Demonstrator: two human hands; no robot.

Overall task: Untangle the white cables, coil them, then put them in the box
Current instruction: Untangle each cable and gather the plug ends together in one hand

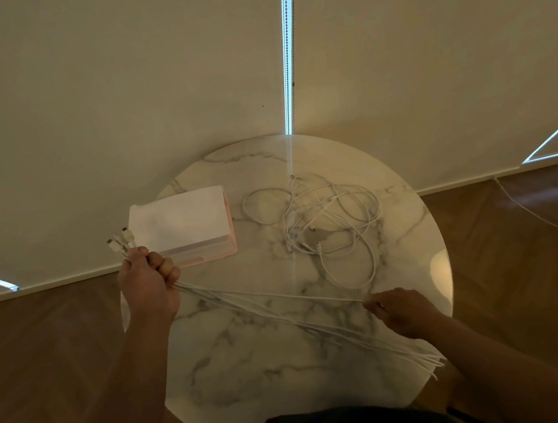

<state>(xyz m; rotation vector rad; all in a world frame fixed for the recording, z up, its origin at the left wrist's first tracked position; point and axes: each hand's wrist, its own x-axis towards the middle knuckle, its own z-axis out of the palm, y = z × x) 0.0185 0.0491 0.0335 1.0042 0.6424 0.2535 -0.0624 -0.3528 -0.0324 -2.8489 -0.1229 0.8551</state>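
I take this for a room in a home. A small round marble-patterned tabletop (253, 369) stands on a wooden parquet floor (45, 356). It sits close against cream roller blinds (120, 90) drawn down to a pale strip (457, 186) at the floor line. A bead chain (289, 55) hangs in the daylight slit between two of the blinds.

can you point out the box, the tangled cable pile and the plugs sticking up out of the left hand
box (178, 218): head view, on its white top.
tangled cable pile (299, 242): head view, on the dense knot at its near left side.
plugs (128, 234): head view, on the plug nearest the box.
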